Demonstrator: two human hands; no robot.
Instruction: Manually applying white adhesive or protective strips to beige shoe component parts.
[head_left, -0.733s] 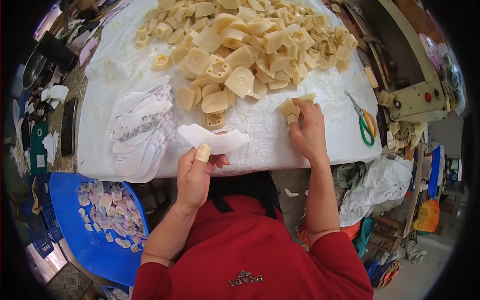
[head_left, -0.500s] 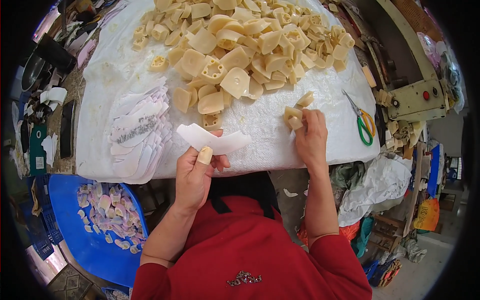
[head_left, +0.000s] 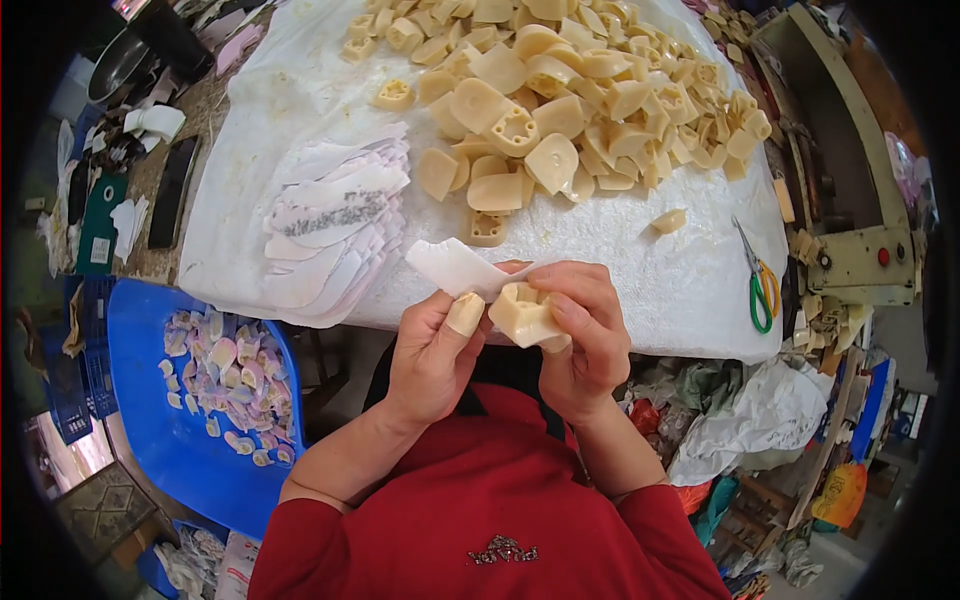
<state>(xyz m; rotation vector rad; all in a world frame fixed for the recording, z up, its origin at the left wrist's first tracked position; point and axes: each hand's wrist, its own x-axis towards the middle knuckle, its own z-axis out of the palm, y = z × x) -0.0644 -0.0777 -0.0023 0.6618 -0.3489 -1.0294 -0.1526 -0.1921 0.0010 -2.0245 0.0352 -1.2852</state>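
Note:
My left hand (head_left: 432,350), its thumb tip wrapped in a cream cover, is closed on a curved white strip of thin sheet material (head_left: 450,266). Its fingers lie partly hidden behind the strip. In my right hand (head_left: 588,340) is a cream plastic shoe heel (head_left: 526,316), its hollow side facing up. The heel is right beside my left thumb, at the strip's right end, above the table's front edge. Whether strip and heel touch, I cannot tell. A large heap of similar heels (head_left: 500,70) covers the far part of the white-sheeted table (head_left: 600,225).
Overlapping white strips (head_left: 335,215) lie left of my hands. One loose heel (head_left: 669,221) and scissors with green and orange handles (head_left: 760,285) lie to the right. A blue tub (head_left: 150,420) with pastel-coloured pieces stands at lower left. A metal machine (head_left: 865,262) is at far right.
My right hand has picked a heel off the table and brought it left, next to the strip in my left hand. One heel stays behind on the sheet. The view has shifted.

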